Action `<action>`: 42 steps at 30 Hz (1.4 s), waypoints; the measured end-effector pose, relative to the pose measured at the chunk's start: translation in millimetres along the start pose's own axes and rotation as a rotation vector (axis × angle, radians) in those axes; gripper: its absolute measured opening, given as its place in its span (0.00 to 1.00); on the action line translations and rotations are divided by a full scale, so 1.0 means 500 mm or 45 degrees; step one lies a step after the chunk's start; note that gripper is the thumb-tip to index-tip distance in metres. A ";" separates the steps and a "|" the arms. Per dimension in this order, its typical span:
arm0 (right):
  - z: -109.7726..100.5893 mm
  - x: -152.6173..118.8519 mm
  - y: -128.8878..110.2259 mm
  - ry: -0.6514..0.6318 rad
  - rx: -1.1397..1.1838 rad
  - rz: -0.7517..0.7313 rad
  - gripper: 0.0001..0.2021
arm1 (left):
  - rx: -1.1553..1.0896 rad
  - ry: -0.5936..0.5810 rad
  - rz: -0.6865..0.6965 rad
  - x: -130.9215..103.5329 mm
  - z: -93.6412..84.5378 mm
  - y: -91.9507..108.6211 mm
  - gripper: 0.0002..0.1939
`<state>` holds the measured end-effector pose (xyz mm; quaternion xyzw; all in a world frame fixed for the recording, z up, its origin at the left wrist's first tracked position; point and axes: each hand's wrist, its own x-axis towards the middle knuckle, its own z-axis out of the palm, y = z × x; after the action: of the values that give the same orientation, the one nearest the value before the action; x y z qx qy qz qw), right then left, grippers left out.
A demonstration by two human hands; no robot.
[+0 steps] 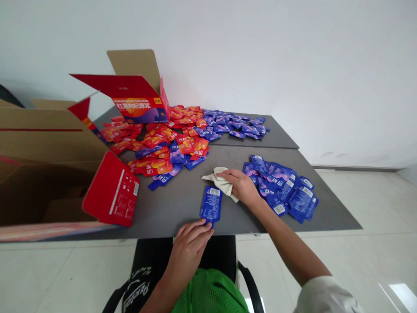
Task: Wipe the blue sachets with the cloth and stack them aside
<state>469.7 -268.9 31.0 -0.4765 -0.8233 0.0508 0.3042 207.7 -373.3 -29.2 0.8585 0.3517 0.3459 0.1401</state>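
Risk: left hand (189, 243) pins only the sachet's (211, 204) near edge with flat fingers; right hand (239, 186), gripping cloth (220, 180) beside it, could skid it.

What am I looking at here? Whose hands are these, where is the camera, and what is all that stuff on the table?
There is no machine here: a person wears a camera on the head, looking down at their own two hands. The left hand presses its fingertips on the near end of a single blue packet lying flat on the grey table. The right hand rests on a pale cloth. Beside it lies a pile of blue packets. Farther back, red and blue packets lie scattered, with open cardboard boxes on the left.
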 end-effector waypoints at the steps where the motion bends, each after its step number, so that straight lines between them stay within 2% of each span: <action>1: -0.008 -0.001 -0.009 0.036 0.009 -0.008 0.22 | -0.004 0.000 -0.004 0.000 0.000 0.001 0.13; 3: -0.015 -0.019 -0.052 0.030 0.069 -0.086 0.22 | -0.018 0.003 -0.008 0.000 -0.001 0.003 0.13; 5: -0.010 -0.050 -0.107 -0.098 0.127 -0.220 0.21 | -0.022 0.008 -0.029 0.000 -0.003 0.006 0.12; 7: 0.006 -0.074 -0.140 -0.239 0.175 -0.305 0.20 | -0.014 0.009 -0.056 0.001 -0.005 0.008 0.12; 8: 0.015 -0.080 -0.142 -0.275 0.197 -0.308 0.19 | -0.014 0.005 -0.059 0.001 -0.005 0.008 0.12; 10: 0.030 -0.073 -0.113 -0.245 0.199 -0.230 0.19 | -0.029 0.002 -0.034 0.002 -0.005 0.006 0.12; 13: 0.028 -0.034 -0.035 -0.096 0.094 -0.059 0.21 | -0.033 0.003 -0.002 0.002 -0.003 0.002 0.13; 15: 0.012 -0.011 -0.006 0.000 0.031 0.007 0.21 | -0.019 0.003 0.000 0.002 -0.002 0.001 0.12; 17: -0.006 -0.009 -0.018 0.068 0.043 0.008 0.21 | -0.015 0.001 0.002 0.001 -0.001 0.002 0.12; 19: -0.015 -0.028 -0.065 0.048 0.102 -0.060 0.22 | -0.014 0.005 -0.001 0.001 -0.001 0.004 0.12; 21: -0.011 -0.056 -0.118 -0.096 0.144 -0.168 0.22 | -0.005 0.013 -0.026 0.002 -0.004 0.007 0.11; 23: 0.005 -0.078 -0.147 -0.249 0.181 -0.233 0.22 | -0.001 0.015 -0.051 0.003 -0.006 0.009 0.10; 25: 0.025 -0.079 -0.135 -0.285 0.220 -0.208 0.21 | -0.018 0.017 -0.048 0.005 -0.008 0.009 0.11; 27: 0.036 -0.059 -0.092 -0.212 0.196 -0.112 0.21 | -0.043 0.024 -0.023 0.005 -0.008 0.008 0.13; 29: 0.032 -0.028 -0.042 -0.128 0.107 -0.022 0.22 | -0.049 0.026 -0.011 0.006 -0.006 0.007 0.14; 31: 0.016 -0.004 -0.017 -0.044 0.039 0.026 0.22 | -0.037 0.020 -0.018 0.005 -0.004 0.006 0.14; 33: -0.001 -0.002 -0.031 0.048 0.076 0.026 0.22 | -0.031 0.023 -0.017 0.006 -0.003 0.007 0.14; 35: -0.009 -0.024 -0.075 0.072 0.156 -0.014 0.25 | -0.031 0.035 -0.018 0.007 -0.004 0.009 0.13; 37: -0.004 -0.058 -0.125 -0.057 0.200 -0.101 0.26 | -0.019 0.040 -0.037 0.008 -0.006 0.011 0.13; 39: 0.012 -0.086 -0.153 -0.210 0.216 -0.162 0.25 | -0.003 0.028 -0.060 0.008 -0.007 0.012 0.13; 42: 0.038 -0.084 -0.132 -0.249 0.240 -0.098 0.23 | -0.019 0.016 -0.042 0.008 -0.009 0.012 0.13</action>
<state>424.8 -335.2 21.3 -0.4067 -0.8582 0.1625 0.2676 209.8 -374.6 -21.3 0.8494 0.3642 0.3513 0.1500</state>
